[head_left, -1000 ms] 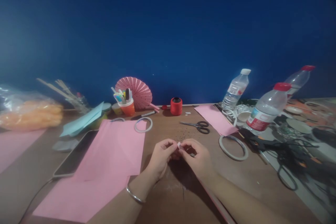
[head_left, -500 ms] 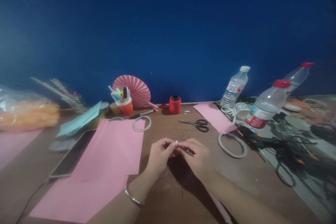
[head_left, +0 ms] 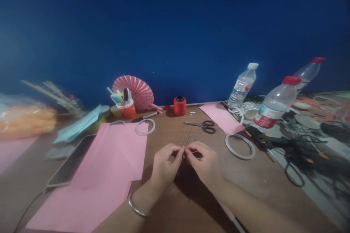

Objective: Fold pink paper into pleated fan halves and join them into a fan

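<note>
Both hands met above the tabletop (head_left: pixel 207 185). The left hand (head_left: pixel 164 167) and right hand (head_left: pixel 205 164) had their fingers pinched shut on a tiny white scrap (head_left: pixel 183 147), probably tape or paper. It looked light, limp and easily dropped, best held by its edges.

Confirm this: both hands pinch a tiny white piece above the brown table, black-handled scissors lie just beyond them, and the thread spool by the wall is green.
Wrong on one count: the head view shows a red thread spool, not green. The left hand and right hand do pinch a tiny white piece, with black-handled scissors beyond.
</note>
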`<state>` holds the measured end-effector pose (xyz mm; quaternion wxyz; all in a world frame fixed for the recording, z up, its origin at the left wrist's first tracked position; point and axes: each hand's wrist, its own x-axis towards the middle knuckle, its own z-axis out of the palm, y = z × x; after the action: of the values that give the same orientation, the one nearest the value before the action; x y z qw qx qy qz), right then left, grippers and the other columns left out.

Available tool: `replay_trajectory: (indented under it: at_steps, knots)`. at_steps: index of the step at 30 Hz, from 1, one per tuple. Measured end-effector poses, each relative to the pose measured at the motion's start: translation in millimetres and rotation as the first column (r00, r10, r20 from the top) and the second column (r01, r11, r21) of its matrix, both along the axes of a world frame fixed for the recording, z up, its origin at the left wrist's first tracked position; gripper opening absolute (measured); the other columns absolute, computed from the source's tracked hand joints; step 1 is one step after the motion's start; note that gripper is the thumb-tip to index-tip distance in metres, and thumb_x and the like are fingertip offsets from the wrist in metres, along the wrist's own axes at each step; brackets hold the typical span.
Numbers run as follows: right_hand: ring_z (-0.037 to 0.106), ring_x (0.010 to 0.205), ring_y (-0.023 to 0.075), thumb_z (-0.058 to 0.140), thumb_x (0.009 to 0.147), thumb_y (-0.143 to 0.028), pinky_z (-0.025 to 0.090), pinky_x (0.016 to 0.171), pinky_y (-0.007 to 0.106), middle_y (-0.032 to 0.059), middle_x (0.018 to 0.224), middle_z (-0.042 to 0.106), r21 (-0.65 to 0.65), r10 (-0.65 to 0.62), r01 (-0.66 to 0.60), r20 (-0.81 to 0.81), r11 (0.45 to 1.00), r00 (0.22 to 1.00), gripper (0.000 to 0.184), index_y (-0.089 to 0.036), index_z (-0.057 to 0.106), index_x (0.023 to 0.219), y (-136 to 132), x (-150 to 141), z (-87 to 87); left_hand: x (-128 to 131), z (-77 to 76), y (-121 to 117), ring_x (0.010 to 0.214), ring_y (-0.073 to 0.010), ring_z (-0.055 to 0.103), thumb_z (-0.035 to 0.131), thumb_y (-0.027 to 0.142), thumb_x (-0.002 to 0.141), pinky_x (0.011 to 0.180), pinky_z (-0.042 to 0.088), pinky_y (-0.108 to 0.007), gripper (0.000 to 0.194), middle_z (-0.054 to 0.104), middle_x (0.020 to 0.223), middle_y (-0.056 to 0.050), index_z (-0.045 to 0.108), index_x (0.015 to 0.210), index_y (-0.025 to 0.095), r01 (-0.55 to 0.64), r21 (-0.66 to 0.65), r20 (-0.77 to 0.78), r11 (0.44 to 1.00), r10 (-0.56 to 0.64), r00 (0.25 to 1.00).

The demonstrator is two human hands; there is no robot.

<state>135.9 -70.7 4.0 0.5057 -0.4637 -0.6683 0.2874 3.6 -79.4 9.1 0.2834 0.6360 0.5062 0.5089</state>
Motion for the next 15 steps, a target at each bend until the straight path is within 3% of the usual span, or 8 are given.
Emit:
replay_trajectory:
  at_steps: [10, 15]
  knots:
    - [0.055, 0.063, 0.0142, 0.053, 0.073, -0.018, 0.042, 0.056, 0.022, 0.0021, 0.067, 0.061, -0.020, 0.027, -0.026, 0.032, 0.999, 0.999, 0.011, -0.018, 0.061, 0.066, 3.5, 2.4, -5.3, -3.8, -5.5, 0.6, 0.063, -0.0126, 0.051, 0.047, 0.020, 0.078, 0.062, 0.037, -0.023, 0.014, 0.059, 0.069, -0.002, 0.058, 0.070, 0.019, 0.042, 0.112, -0.316, 0.993, -0.005, 0.949]
    - [0.054, 0.061, 0.0129, 0.054, 0.072, -0.016, 0.040, 0.055, 0.020, 0.0003, 0.064, 0.059, -0.029, 0.022, -0.020, 0.070, 0.999, 0.997, 0.010, -0.018, 0.060, 0.064, 4.5, 2.7, -6.6, -4.1, -7.1, 2.2, 0.065, -0.0120, 0.052, 0.045, 0.020, 0.080, 0.063, 0.038, -0.023, 0.014, 0.058, 0.070, -0.001, 0.055, 0.070, 0.018, 0.052, 0.109, -0.343, 0.993, -0.011, 0.939]
